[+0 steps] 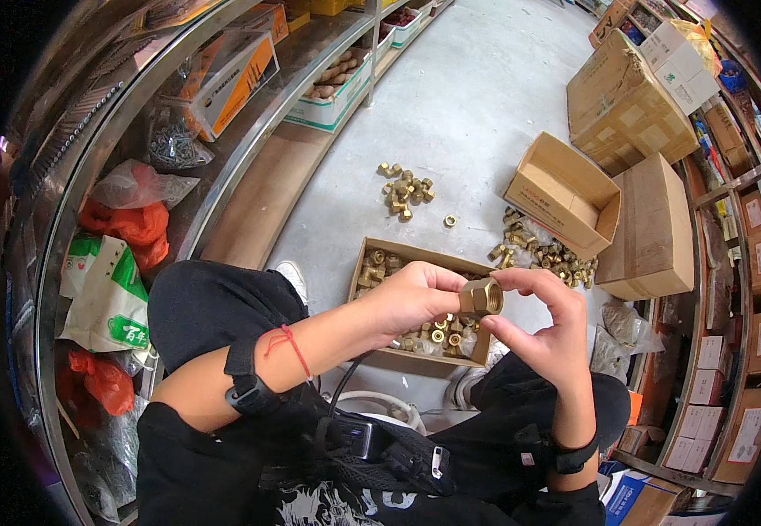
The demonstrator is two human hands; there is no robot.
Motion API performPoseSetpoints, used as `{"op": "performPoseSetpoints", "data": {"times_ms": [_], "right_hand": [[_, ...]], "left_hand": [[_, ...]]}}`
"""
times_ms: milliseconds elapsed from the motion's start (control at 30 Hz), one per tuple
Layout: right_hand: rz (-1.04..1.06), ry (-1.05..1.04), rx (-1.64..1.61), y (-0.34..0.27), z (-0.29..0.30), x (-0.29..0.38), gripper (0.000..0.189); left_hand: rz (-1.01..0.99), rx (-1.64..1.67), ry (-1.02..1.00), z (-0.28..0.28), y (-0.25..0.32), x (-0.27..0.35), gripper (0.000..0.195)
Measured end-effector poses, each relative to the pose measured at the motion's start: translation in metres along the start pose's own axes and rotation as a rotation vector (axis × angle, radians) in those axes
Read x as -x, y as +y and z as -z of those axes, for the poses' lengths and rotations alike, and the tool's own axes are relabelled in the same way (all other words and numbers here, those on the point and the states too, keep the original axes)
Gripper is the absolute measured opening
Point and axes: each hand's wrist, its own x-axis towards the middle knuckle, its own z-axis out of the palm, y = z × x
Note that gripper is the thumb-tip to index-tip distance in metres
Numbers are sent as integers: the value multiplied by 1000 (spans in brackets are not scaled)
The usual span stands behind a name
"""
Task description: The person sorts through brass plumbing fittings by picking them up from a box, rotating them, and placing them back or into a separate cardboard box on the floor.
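Observation:
A brass hex fitting (pixel 482 297) with a threaded opening is held up over a cardboard box. My left hand (pixel 413 299) grips it from the left, fingers around its rear end. At its open end, my right hand (pixel 545 322) pinches the rim between thumb and forefinger. Beneath my hands sits the open cardboard box (pixel 406 246), full of brass fittings (pixel 446 332), some of them in clear plastic; my hands and forearm hide part of the contents. Further out on the floor lies a pile of brass hex fittings (pixel 406 191), with a single brass nut (pixel 450 221) beside it.
A bigger heap of brass fittings (pixel 545 256) spreads under a tilted open carton (pixel 561 197) on the right. Large cardboard cartons (pixel 647 227) stand behind it. Metal-edged shelving (pixel 249 151) with bags and boxes runs along my left, and stocked shelves (pixel 702 388) line the right.

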Motion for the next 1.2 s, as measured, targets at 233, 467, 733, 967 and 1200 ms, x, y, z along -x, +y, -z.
{"op": "performPoseSetpoints", "data": {"times_ms": [233, 467, 733, 967, 1200], "right_hand": [[48, 8, 43, -3, 0, 0, 31], [94, -15, 70, -5, 3, 0, 32], [48, -9, 19, -7, 1, 0, 44], [70, -91, 86, -7, 0, 1, 41], [85, -78, 64, -5, -3, 2, 33]], "left_hand": [[-32, 72, -55, 0, -3, -2, 16], [-39, 108, -88, 0, -7, -3, 19], [-46, 102, -110, -3, -3, 0, 18], [-64, 81, -111, -4, -7, -1, 18], [-55, 35, -126, -3, -13, -6, 15]]}}
